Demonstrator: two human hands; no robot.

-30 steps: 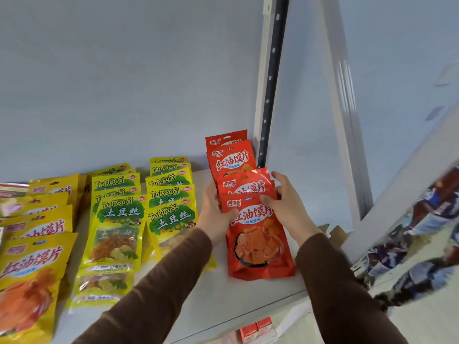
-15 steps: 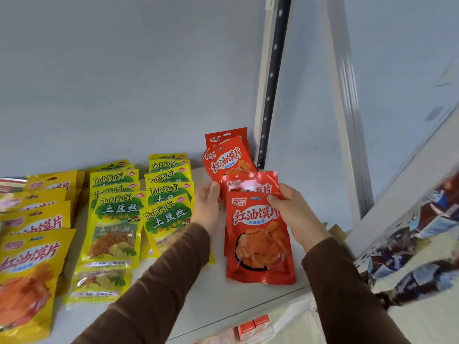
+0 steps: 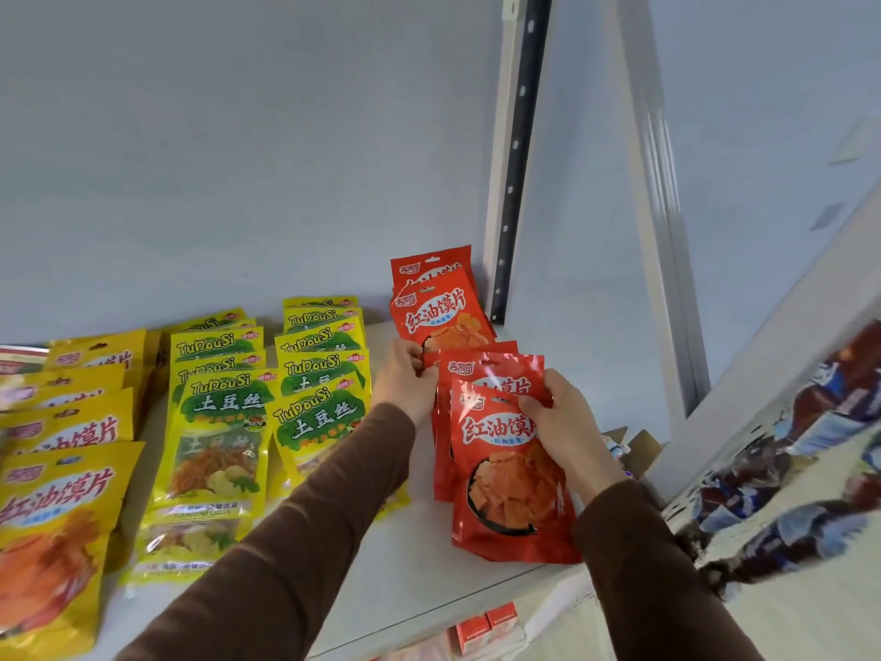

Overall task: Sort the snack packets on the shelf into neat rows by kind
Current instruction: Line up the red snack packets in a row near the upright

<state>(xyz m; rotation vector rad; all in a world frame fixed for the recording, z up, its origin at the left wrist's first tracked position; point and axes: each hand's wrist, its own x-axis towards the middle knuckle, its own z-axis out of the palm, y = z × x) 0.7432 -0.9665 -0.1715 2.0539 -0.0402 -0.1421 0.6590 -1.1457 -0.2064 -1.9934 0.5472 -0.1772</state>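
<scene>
A row of red snack packets runs front to back at the right end of the white shelf [image 3: 410,579]. My right hand [image 3: 562,422] grips the top right edge of the front red packet [image 3: 510,479], which lies on the shelf over other red packets. My left hand [image 3: 405,379] holds the left top edge of the red packets behind it [image 3: 491,369]. Two more red packets [image 3: 438,312] lean at the back by the upright. Left of them lie two rows of green-and-yellow packets [image 3: 314,403] and a row of yellow packets [image 3: 57,489].
A black perforated shelf upright [image 3: 517,159] stands behind the red row. An open cardboard box [image 3: 629,446] sits right of the shelf end. Small red boxes [image 3: 481,627] show on a lower level under the shelf edge.
The front red packets have slid slightly forward and right between both hands. The rear red packets now lean tilted to the left.
</scene>
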